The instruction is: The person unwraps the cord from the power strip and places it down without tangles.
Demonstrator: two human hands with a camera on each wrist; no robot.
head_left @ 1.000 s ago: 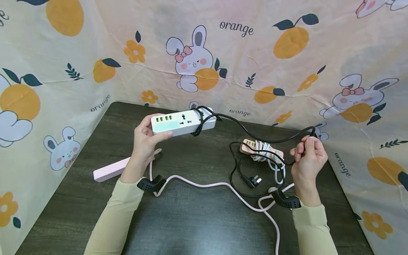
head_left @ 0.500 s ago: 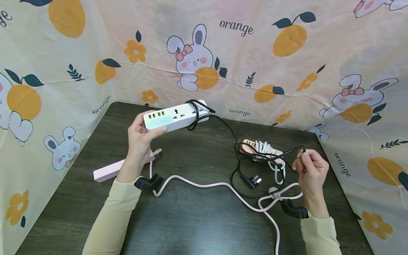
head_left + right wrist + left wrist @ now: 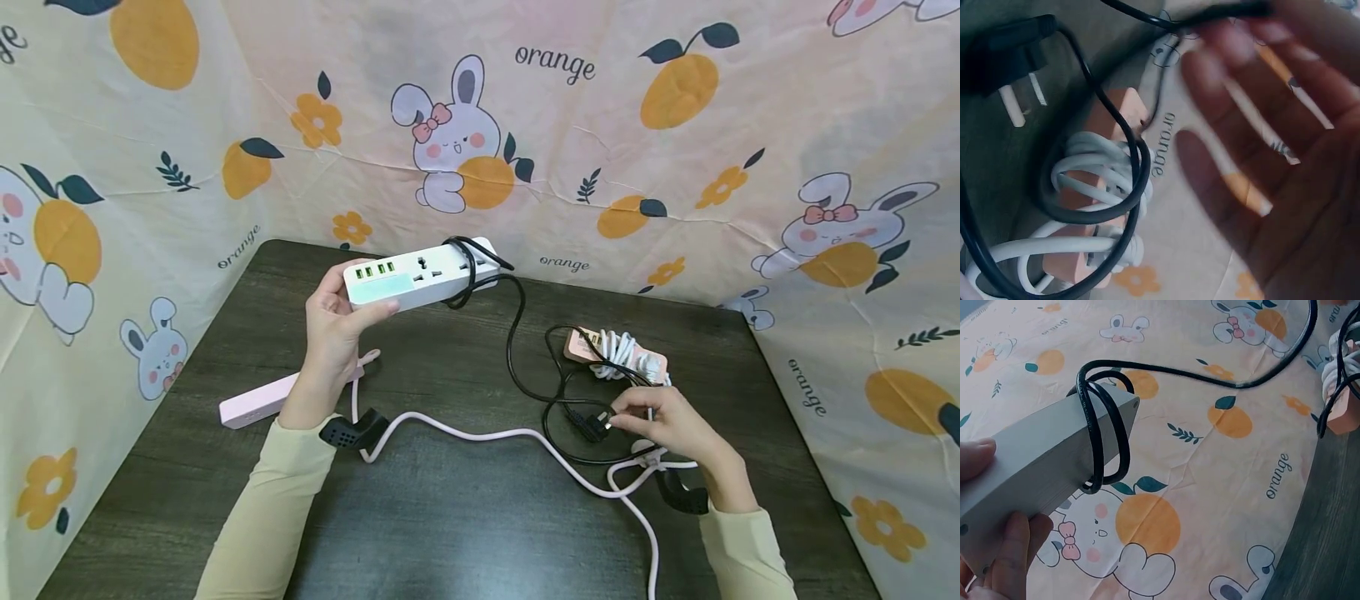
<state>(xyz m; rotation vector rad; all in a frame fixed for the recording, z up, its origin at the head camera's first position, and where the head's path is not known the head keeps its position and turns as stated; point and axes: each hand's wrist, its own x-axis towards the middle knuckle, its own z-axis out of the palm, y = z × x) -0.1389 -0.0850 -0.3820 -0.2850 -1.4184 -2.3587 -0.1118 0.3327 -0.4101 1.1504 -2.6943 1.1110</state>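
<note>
My left hand (image 3: 330, 329) holds a white power strip (image 3: 420, 283) by its left end, raised above the desk and tilted. In the left wrist view, black cord (image 3: 1096, 437) loops around the strip's (image 3: 1029, 459) far end. From there the cord (image 3: 512, 333) hangs down and lies in loops on the right. My right hand (image 3: 671, 421) seems to pinch this cord between thumb and index finger, beside the black three-pin plug (image 3: 587, 423). In the right wrist view the other fingers (image 3: 1210, 175) are spread and blurred; the plug (image 3: 1007, 50) lies apart from them.
A small peach power strip (image 3: 581, 346) wrapped in white cord lies behind the right hand, under black loops. At left, a pink power strip (image 3: 258, 400) lies partly behind the left forearm. Its pale cord (image 3: 480, 435) crosses the dark desk (image 3: 450, 533). Printed cloth hangs behind.
My right hand has come down and left from the far right to beside the plug, and the black cord has slackened. The left hand with the white strip has shifted slightly left.
</note>
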